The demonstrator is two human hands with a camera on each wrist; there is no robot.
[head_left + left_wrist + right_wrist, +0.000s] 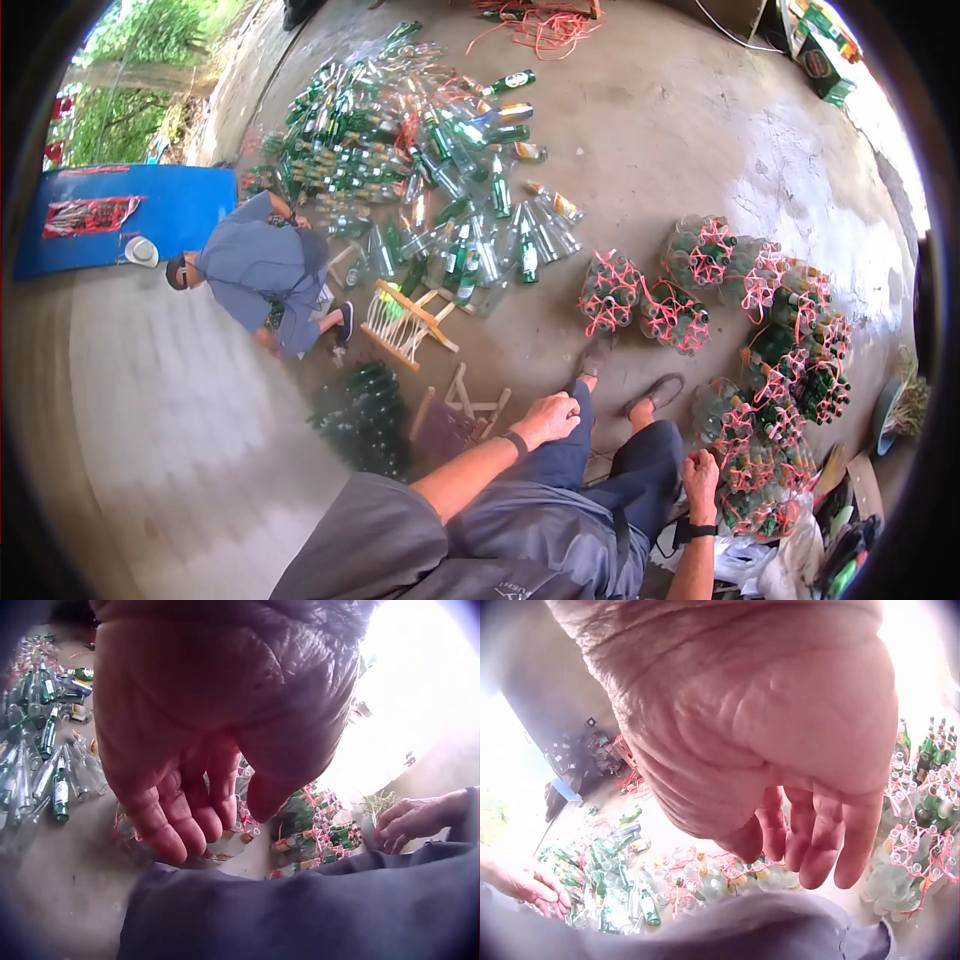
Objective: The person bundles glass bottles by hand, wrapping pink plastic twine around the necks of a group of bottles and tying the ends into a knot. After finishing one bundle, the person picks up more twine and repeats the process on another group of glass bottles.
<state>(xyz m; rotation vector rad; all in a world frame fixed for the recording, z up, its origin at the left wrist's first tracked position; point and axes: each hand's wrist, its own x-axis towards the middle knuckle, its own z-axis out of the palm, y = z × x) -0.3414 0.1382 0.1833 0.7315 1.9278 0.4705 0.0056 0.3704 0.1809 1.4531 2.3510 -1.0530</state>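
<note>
My left hand (548, 419) hangs over the left thigh in the head view, holding nothing. In the left wrist view its fingers (178, 819) droop in a loose curl. Beside the right thigh is my right hand (700, 476), also holding nothing; the right wrist view shows its relaxed fingers (821, 844) pointing down. Bottle bundles (735, 470) tied with red-pink strapping stand nearest the right hand. More tied bundles (640, 300) are on the floor just beyond my feet. Loose green and clear glass bottles (460, 245) lie heaped farther ahead.
Another person (262, 265) bends near the heap on the left, beside a small wooden-framed stool (410, 322). A second stool (455, 425) and dark green bottles (362, 418) are at my left. Red strapping (545, 30) lies at the far end. Plastic bags (795, 555) are at lower right.
</note>
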